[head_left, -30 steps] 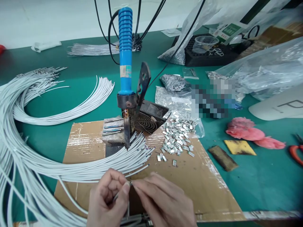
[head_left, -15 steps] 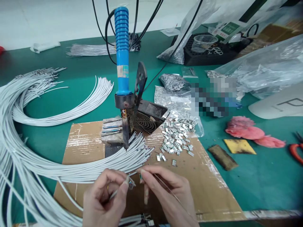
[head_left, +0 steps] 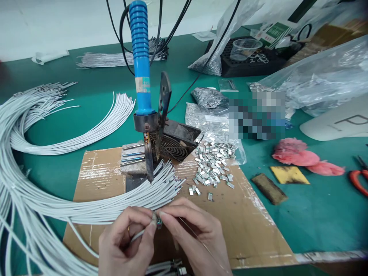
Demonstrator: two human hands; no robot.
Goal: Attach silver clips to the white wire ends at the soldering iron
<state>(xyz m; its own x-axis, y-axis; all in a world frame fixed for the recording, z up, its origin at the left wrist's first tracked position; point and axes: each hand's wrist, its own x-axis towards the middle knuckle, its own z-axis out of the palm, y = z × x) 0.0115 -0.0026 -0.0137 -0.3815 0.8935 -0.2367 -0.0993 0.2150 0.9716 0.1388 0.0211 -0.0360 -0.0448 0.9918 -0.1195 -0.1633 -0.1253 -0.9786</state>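
Observation:
My left hand [head_left: 126,241] pinches the end of a white cable [head_left: 137,235] between thumb and fingers. A small metal connector piece [head_left: 159,223] shows at its fingertips, partly hidden. Right beside it, my right hand [head_left: 195,239] is closed, thumb and forefinger meeting at the same spot; a thin solder wire [head_left: 211,253] runs back across its palm. Behind the hands, a blue-handled soldering iron [head_left: 140,57] stands tip down in its holder. A thick bundle of white cables [head_left: 94,210] ends just beyond my fingers, on the cardboard sheet [head_left: 247,230].
Loose metal connector shells [head_left: 211,165] lie heaped ahead on the right. Farther right are a brown sponge [head_left: 269,188], a yellow sponge [head_left: 289,175], a pink cloth [head_left: 296,155] and red-handled pliers [head_left: 358,180]. A black fan [head_left: 184,134] sits behind the iron.
My right hand has moved left, bringing its fingertips up against the left hand's at the connector piece. The gap between the hands has closed. The camera view has shifted slightly.

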